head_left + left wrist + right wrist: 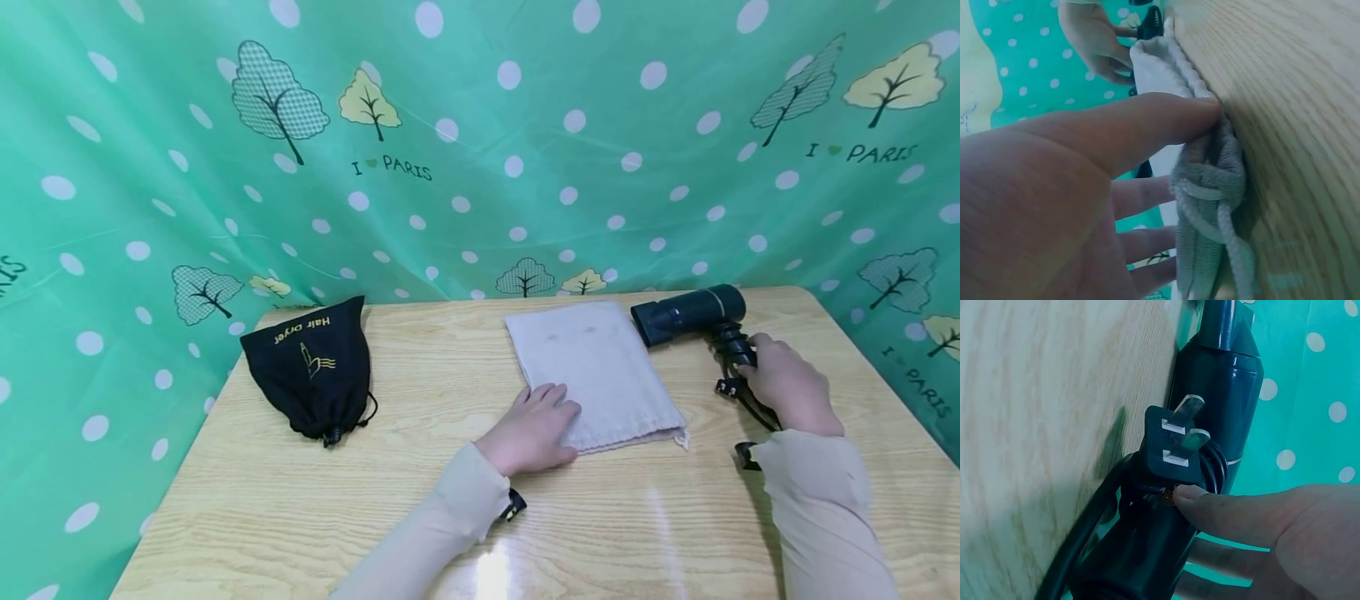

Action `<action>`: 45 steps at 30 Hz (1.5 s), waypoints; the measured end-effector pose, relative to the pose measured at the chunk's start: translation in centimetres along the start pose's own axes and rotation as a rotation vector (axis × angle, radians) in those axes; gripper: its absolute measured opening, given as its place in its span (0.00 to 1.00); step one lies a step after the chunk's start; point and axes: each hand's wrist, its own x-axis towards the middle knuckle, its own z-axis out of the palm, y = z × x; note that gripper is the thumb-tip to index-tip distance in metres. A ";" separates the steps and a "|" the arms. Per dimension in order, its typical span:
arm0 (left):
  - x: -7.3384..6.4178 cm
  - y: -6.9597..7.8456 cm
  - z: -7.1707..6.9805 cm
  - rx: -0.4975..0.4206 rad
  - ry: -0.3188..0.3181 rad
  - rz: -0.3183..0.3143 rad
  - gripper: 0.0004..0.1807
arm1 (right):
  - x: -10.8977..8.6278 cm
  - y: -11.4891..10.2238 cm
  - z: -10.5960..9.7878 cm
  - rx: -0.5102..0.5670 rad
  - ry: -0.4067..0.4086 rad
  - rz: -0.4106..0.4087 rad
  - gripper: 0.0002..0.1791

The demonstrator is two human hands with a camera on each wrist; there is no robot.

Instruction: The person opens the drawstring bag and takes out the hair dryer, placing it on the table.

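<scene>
Gripping dryer (690,314) by handle (732,340) in right hand (793,386), toward right of worktop (431,358), just beside grey pouch (600,367); resting left hand (531,429) spread at pouch mouth (626,440). Could snag pouch cloth on jutting plug (1172,450) if dragging dryer low across it.

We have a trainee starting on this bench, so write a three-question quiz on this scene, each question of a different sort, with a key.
1. Fill in the blank: the yellow lettering on the black pouch reads "____ ____".

2. True or false: the left hand touches the grey bag.

3. Multiple choice: which thing does the right hand grip?
A. The black pouch
B. The grey bag
C. The hair dryer

Key:
1. Hair Dryer
2. True
3. C; the right wrist view also shows a two-prong plug close to that hand.
</scene>
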 end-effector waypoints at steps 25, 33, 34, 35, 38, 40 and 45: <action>0.4 -0.9 0.2 -0.084 0.038 0.008 0.33 | -0.3 -0.8 -0.6 0.029 -0.041 0.062 0.28; -0.5 -1.1 -0.6 -0.073 0.081 0.023 0.32 | -0.6 -2.1 0.3 0.026 0.170 -0.051 0.32; -0.7 -1.2 -0.6 -0.074 0.091 0.023 0.32 | -0.5 -2.3 0.4 0.032 0.191 -0.081 0.32; -0.9 -1.3 -0.6 -0.074 0.099 0.022 0.32 | -0.5 -2.5 0.5 0.040 0.204 -0.113 0.32; -1.6 -1.8 -0.6 -0.098 0.121 0.014 0.34 | -0.3 -3.1 0.8 0.050 0.212 -0.209 0.31; -2.0 -2.2 -0.6 -0.113 0.140 0.003 0.34 | -0.2 -3.6 0.9 0.056 0.198 -0.266 0.31; -2.7 -2.8 -1.0 -0.168 0.194 -0.044 0.33 | -0.1 -4.6 1.0 0.049 0.158 -0.366 0.31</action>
